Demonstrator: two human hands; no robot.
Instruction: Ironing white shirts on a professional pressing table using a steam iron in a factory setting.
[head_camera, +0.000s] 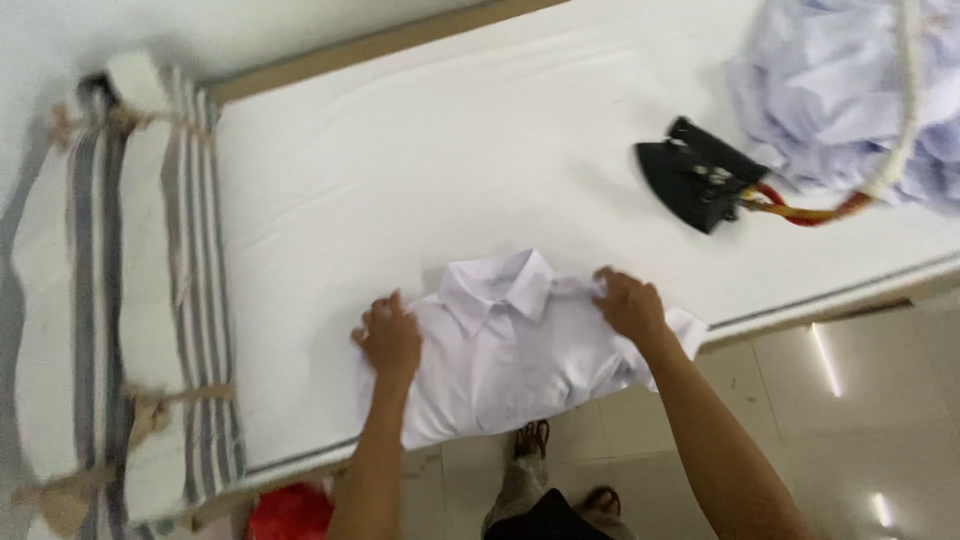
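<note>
A folded white collared shirt (510, 350) lies at the near edge of a white padded table (420, 170), collar pointing away from me. My left hand (388, 335) rests closed on the shirt's left shoulder. My right hand (628, 303) grips the fabric at the shirt's right shoulder. Part of the shirt hangs over the table edge.
A black iron (697, 174) with a red and yellow cord lies on the table at the right. Behind it sits a pile of pale crumpled clothes (850, 90). A striped grey and white cloth bundle (120, 290) tied with string covers the left end. A red object (290, 512) sits on the floor.
</note>
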